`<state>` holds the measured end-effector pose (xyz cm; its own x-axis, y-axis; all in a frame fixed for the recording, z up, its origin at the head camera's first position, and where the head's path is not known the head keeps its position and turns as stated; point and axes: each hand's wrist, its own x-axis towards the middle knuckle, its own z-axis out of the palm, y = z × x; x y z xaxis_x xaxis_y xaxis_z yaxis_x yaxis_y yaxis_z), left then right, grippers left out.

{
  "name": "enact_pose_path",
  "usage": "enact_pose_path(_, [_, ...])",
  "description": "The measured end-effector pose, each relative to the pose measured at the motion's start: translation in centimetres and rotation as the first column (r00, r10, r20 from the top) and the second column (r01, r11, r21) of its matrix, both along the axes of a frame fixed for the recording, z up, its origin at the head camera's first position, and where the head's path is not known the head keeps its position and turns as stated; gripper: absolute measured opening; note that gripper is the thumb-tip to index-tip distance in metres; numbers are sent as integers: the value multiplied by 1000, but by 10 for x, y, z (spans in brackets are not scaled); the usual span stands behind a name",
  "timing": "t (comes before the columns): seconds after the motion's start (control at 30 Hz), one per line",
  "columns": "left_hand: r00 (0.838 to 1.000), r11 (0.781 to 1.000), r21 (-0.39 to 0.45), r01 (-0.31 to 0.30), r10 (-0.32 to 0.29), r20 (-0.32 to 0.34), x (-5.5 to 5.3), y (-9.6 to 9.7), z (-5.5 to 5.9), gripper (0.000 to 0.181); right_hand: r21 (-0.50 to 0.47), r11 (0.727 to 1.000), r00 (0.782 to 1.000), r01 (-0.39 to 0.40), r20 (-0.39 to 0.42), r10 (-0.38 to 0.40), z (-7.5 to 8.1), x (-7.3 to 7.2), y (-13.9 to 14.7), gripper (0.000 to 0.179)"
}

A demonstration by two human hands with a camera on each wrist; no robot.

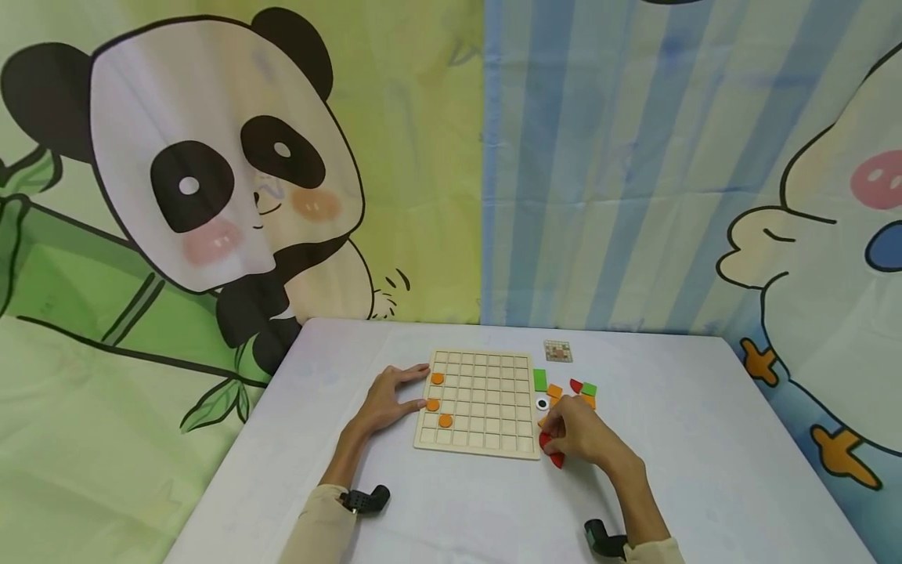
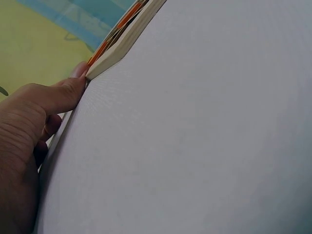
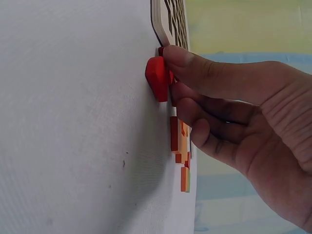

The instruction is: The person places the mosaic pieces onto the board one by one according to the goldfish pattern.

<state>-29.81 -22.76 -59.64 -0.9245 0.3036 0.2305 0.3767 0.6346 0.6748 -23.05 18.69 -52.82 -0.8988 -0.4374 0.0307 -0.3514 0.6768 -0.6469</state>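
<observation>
A square wooden grid board (image 1: 486,403) lies on the white table. Three orange round pieces (image 1: 445,421) sit at its left side. My left hand (image 1: 384,401) rests at the board's left edge, thumb and forefinger spread apart and touching the rim. Just off the board's lower right corner, my right hand (image 1: 583,432) pinches a red piece (image 1: 544,440) between thumb and fingers, which partly hide it. Another red piece (image 1: 557,460) with a rounded side lies right by the fingertips; in the right wrist view this red piece (image 3: 157,80) stands out in front of the thumb.
Right of the board lie a green rectangular piece (image 1: 539,380), an orange square (image 1: 554,391), a white ring-like piece with a dark centre (image 1: 542,403), a small red piece (image 1: 575,385) and a green square (image 1: 589,388). A small patterned card (image 1: 558,351) lies behind them.
</observation>
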Motion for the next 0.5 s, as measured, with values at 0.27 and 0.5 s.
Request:
enact_pose_path(0.27, [1000, 1000, -5, -6, 6, -3, 1, 0, 1, 67, 6, 999, 999, 49, -3, -49, 0, 0, -2, 26])
enact_pose_path(0.5, [1000, 1000, -4, 2, -2, 1, 1, -1, 1, 67, 28, 999, 999, 25, -27, -25, 3, 0, -5, 26])
